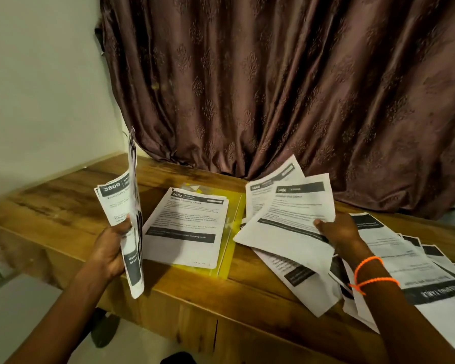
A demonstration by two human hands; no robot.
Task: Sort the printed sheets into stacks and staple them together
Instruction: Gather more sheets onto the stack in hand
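Left hand [111, 248] grips an upright sheaf [132, 219] at 9 o'clock, right hand [339, 232] pinches fanned sheets [286, 222] at 3, probably loosely; they could slip onto the centre stack [187, 227], mixing sets.

Both arms reach forward from the bottom edge, forearms bare. The left hand [111, 248] is raised, palm turned inward toward the middle, fingers curled round a bunch of sheets [132, 219] held nearly upright, thumb pressed on their near face. The right hand [339, 231] sits lower and farther out, back of the hand up, thumb on top pinching a fanned bunch of papers [286, 222]. An orange band [371, 271] wraps twice round the right wrist.
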